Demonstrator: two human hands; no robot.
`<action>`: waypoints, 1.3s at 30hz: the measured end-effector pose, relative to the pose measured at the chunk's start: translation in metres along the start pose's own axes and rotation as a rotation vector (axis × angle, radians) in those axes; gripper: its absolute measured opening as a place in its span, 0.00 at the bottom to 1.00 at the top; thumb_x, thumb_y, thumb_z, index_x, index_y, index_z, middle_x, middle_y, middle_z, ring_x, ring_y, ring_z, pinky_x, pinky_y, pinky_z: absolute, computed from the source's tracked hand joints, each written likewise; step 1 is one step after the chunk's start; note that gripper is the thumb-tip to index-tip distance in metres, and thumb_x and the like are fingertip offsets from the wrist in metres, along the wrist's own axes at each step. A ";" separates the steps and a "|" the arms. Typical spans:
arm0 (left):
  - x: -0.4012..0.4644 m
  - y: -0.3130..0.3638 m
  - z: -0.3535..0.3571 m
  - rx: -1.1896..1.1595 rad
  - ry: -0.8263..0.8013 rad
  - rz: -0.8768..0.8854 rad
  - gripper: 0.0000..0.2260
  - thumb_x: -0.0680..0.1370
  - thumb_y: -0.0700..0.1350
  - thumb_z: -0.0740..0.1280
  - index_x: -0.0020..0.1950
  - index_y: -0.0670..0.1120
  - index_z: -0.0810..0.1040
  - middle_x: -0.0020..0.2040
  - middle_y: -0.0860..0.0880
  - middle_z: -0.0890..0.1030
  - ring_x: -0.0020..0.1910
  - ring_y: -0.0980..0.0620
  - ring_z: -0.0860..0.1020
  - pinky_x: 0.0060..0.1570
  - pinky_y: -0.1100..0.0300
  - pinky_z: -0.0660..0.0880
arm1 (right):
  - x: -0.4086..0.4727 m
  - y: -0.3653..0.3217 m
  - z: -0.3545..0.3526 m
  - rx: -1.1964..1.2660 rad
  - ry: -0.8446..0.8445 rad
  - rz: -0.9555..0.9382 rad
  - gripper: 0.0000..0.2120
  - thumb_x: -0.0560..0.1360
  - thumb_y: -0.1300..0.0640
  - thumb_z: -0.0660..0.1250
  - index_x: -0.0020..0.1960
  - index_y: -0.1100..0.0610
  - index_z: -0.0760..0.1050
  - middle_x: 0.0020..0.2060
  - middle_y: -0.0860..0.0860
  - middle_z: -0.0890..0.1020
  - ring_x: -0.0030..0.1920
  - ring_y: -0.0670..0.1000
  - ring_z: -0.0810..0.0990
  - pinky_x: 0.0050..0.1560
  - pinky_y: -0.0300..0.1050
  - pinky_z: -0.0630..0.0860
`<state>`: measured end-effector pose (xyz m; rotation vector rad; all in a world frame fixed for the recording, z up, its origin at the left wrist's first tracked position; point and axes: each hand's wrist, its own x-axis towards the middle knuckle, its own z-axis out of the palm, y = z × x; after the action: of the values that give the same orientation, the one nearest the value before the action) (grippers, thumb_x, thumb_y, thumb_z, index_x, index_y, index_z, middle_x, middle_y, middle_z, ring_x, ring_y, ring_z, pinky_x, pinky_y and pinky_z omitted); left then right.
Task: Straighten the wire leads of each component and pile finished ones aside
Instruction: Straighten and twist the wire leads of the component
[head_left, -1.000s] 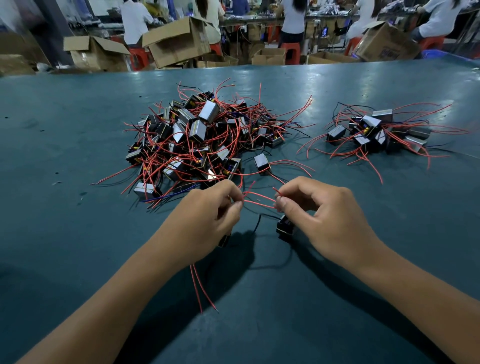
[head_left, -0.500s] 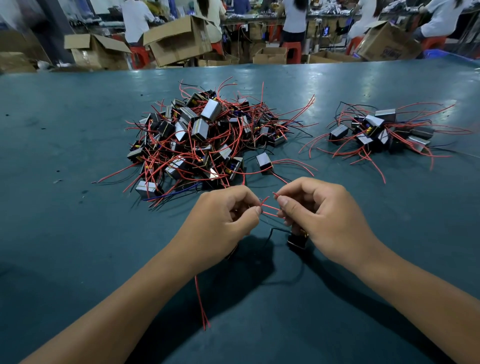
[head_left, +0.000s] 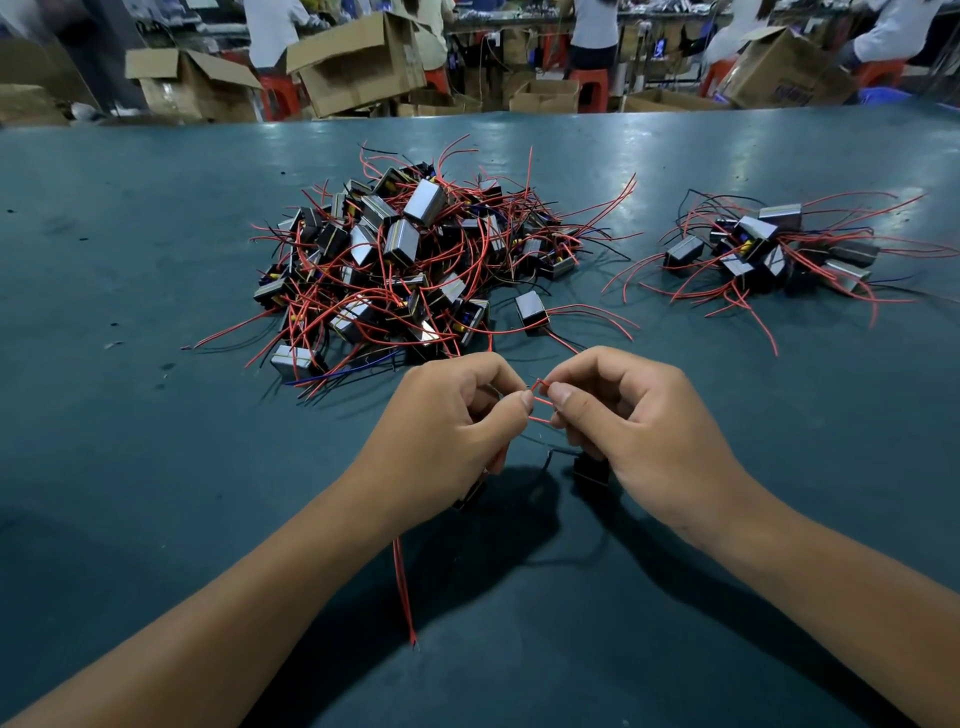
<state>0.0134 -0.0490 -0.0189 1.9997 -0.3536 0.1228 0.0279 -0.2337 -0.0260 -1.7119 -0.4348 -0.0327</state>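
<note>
Your left hand (head_left: 447, 436) and right hand (head_left: 644, 431) each pinch the red lead (head_left: 540, 402) between them; its part (head_left: 589, 470) hangs under your right palm. Draw the kink out gently, then drop it on the far-right pile (head_left: 769, 249), not the tangled heap (head_left: 410, 260).

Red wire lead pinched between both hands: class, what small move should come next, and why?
Probably draw the hands apart along the red wire lead. The left hand and right hand pinch it close together, and it is bent into a loop between their fingertips, so it isn't yet straight.
</note>
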 end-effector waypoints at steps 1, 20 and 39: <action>0.000 0.000 0.000 -0.009 -0.001 -0.003 0.07 0.79 0.47 0.65 0.41 0.48 0.78 0.25 0.50 0.77 0.20 0.52 0.72 0.21 0.65 0.66 | 0.000 0.000 0.001 0.006 -0.001 -0.005 0.05 0.78 0.61 0.69 0.45 0.55 0.81 0.31 0.48 0.80 0.32 0.46 0.75 0.34 0.37 0.71; -0.003 0.004 0.002 -0.046 -0.017 -0.029 0.09 0.81 0.41 0.66 0.42 0.44 0.77 0.26 0.45 0.78 0.17 0.51 0.70 0.19 0.64 0.65 | 0.001 0.001 0.004 0.064 0.035 -0.052 0.04 0.77 0.63 0.70 0.43 0.58 0.80 0.29 0.42 0.78 0.29 0.39 0.71 0.32 0.28 0.66; -0.003 0.005 0.006 0.055 -0.011 0.025 0.08 0.79 0.40 0.69 0.41 0.46 0.78 0.24 0.52 0.76 0.21 0.58 0.69 0.24 0.67 0.66 | 0.000 0.000 0.007 0.075 0.063 -0.020 0.05 0.75 0.66 0.70 0.41 0.60 0.80 0.30 0.44 0.81 0.32 0.39 0.76 0.36 0.30 0.71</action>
<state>0.0087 -0.0557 -0.0184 2.0510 -0.3861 0.1392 0.0266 -0.2267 -0.0274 -1.6282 -0.4018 -0.0835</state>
